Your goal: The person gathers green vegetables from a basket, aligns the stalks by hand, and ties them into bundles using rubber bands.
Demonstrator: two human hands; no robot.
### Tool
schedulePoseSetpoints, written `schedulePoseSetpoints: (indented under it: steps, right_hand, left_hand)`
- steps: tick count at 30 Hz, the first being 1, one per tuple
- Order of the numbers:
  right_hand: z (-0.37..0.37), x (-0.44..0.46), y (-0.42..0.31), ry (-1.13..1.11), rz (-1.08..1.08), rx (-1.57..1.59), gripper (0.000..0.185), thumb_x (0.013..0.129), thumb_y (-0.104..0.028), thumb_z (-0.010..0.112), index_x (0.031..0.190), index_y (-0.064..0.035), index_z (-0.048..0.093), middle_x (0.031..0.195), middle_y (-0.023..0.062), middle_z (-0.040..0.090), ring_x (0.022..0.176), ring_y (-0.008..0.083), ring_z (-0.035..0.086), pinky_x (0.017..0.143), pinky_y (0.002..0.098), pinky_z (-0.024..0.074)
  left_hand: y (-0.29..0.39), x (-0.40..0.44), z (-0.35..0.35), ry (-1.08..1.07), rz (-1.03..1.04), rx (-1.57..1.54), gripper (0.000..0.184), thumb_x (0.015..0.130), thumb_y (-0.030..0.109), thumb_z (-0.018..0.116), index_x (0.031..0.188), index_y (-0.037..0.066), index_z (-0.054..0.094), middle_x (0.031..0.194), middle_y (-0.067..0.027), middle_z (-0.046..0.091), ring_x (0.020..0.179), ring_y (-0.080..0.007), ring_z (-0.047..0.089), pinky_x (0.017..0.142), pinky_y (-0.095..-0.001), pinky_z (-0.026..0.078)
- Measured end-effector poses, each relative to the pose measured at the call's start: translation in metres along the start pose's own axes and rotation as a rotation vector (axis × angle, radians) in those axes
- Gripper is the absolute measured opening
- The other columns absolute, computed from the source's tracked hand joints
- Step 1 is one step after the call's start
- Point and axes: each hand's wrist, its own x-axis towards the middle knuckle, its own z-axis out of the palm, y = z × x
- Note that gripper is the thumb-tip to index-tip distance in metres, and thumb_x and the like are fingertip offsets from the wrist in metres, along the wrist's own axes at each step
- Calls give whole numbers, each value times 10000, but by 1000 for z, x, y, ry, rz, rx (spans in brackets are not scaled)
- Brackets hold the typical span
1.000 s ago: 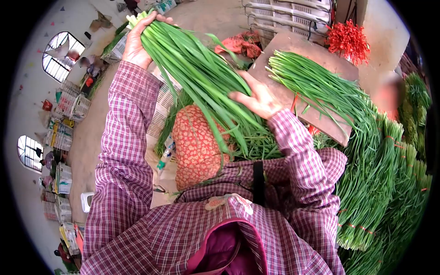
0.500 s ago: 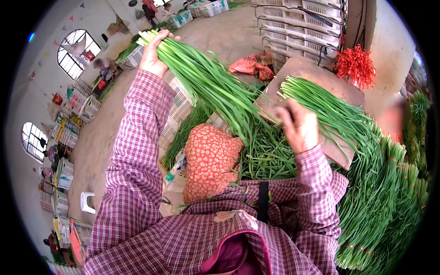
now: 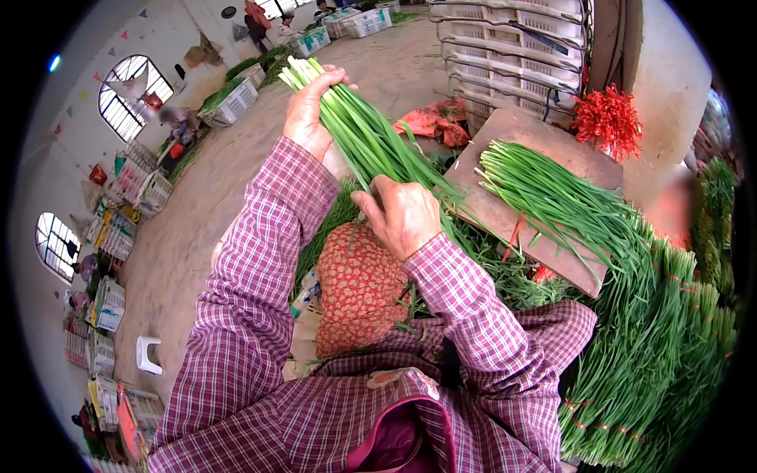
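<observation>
Left hand: closed around the pale-stem end of the held bunch; the left hand [image 3: 312, 118] is at 10 to 11 o'clock from the right hand [image 3: 406, 214].
Right hand: fingers curled, thumb spread a little, against the leafy part; it seems to pinch some leaves, but the knuckles hide the contact.
Held bunch: long green leaves, the held bunch [image 3: 364, 135] tilted with pale ends toward 11 o'clock and leaves running toward 4, above the floor.
Bag: the flowered red bag [image 3: 361, 288] is near the right hand, at 7 o'clock.
Board: the brown board [image 3: 569, 264] lies at 3 o'clock, the second bunch [image 3: 544, 183] on it with leaves trailing over its edge.
Loose leaves: the loose leaves [image 3: 516, 285] lie at 4 o'clock, just beside the board.
Farther right: red ties [image 3: 607, 124] at 2 o'clock, stacked crates [image 3: 512, 67] at 1, tied bundles [image 3: 623, 339] at 4.
Far left: the white stool [image 3: 147, 355] at 8 o'clock on the floor [image 3: 213, 181].
</observation>
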Motion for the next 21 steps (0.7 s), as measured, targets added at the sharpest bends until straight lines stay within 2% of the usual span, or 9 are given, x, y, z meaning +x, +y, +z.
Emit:
schedulePoseSetpoints:
  steps: [2,4,6,8,10,12,14,18,21]
  right_hand:
    - [-6,-2,4,15,-62,95,361,894,-352,573,752,-21,591,599,160,598,569,320,610,526,428,462]
    - [-27,-2,-5,-197,51,753,262,917,-232,532,778,-21,600,601,143,569,517,297,571,520,399,454]
    - [-45,6,-6,65,-194,406,235,935,-181,496,811,-18,609,710,80,590,623,236,585,598,335,469]
    - [-67,15,-13,194,-215,283,216,893,-198,538,817,-5,596,887,147,597,765,335,600,634,402,468]
    - [-69,34,-4,271,-380,514,226,900,-215,533,890,-6,619,940,144,589,803,316,608,657,395,475]
    - [-86,33,-1,-237,-3,990,312,950,-284,496,1004,8,594,929,95,623,793,158,646,579,273,497]
    - [-84,34,7,-325,103,1153,339,960,-325,479,1004,-6,583,924,69,633,758,131,647,559,219,502]
    - [-69,26,21,-153,358,1397,358,958,-337,476,967,9,566,878,92,622,743,143,648,602,215,528]
    - [-65,26,29,-62,401,1441,355,958,-320,483,1015,26,537,947,123,596,785,183,647,657,246,551]
  left_hand:
    - [-3,-4,2,-14,12,22,241,792,80,682,1001,77,562,859,-53,613,848,-218,631,728,-372,537]
    - [-4,-7,4,-1,-40,29,239,795,69,670,1006,72,557,852,-56,607,836,-218,629,731,-365,538]
    - [-5,-15,5,2,-80,70,249,795,64,668,1015,60,550,851,-62,606,830,-219,626,738,-354,539]
    - [-10,-25,5,-153,-277,2,281,796,68,673,1046,48,546,871,-64,603,848,-209,623,761,-350,540]
    - [-21,-38,4,-153,-341,6,283,817,85,657,1074,35,551,903,-66,607,868,-207,620,776,-358,541]
    - [-35,-57,1,-348,-559,-241,275,869,198,628,1092,48,567,924,-57,622,846,-233,623,800,-374,542]
    - [-54,-74,9,-423,-589,-223,346,866,309,623,1080,45,563,900,-87,623,808,-241,635,755,-422,555]
    - [-84,-105,15,-384,-708,-516,533,857,525,577,1063,35,541,848,-130,622,784,-280,648,727,-480,566]
    - [-88,-126,13,-445,-635,-455,645,791,607,603,1077,33,535,845,-120,621,798,-278,647,752,-470,561]
